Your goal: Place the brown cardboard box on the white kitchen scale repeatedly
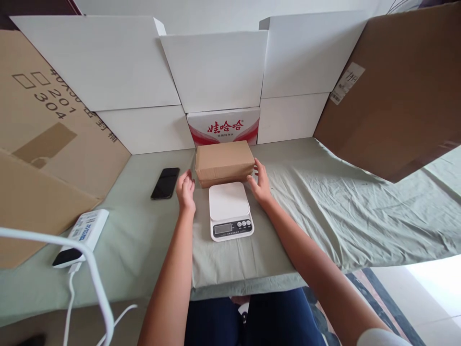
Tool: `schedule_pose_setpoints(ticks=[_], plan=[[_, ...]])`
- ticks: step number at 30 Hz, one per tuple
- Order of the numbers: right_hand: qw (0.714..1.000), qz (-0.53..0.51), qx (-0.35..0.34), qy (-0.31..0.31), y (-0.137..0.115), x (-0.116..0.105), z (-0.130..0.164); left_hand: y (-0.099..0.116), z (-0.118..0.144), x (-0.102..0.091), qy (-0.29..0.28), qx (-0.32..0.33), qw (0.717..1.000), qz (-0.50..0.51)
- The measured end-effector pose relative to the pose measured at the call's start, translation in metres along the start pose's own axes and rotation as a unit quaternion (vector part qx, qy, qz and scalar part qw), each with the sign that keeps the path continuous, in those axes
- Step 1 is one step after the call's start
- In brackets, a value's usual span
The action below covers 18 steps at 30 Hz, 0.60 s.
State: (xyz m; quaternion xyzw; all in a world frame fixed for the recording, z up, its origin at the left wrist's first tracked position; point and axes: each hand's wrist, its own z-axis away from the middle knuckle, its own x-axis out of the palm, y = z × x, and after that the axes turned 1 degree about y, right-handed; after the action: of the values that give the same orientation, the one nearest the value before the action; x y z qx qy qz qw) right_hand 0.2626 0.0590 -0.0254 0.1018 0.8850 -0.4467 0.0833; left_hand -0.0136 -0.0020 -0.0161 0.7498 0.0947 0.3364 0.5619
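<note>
Now both hands are open, the left hand [186,190] just beside one end of the brown box [224,162] and the right hand [260,182] touching the other end. Behind the white scale [230,210], the box sits on the desk [144,240]. A loose grip could drop it onto the scale. The phone [165,182] left of the box could get bumped.

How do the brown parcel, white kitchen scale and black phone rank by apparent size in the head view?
1. brown parcel, with the left hand and right hand at its ends
2. white kitchen scale, nearer the camera, so this gap is unsure
3. black phone, clearly smallest
</note>
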Motion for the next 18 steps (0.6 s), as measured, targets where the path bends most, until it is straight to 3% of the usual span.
schedule_pose_setpoints(ticks=[12,18], plan=[[0.983,-0.121,0.14,0.018,-0.0016,0.0027,-0.0025,-0.0065,0.0049,0.0023,-0.044,0.003,0.998,-0.049],[0.981,-0.137,0.137,-0.021,-0.0091,0.0018,-0.0056,-0.0092,0.0037,0.0019,-0.069,-0.011,0.996,-0.06]])
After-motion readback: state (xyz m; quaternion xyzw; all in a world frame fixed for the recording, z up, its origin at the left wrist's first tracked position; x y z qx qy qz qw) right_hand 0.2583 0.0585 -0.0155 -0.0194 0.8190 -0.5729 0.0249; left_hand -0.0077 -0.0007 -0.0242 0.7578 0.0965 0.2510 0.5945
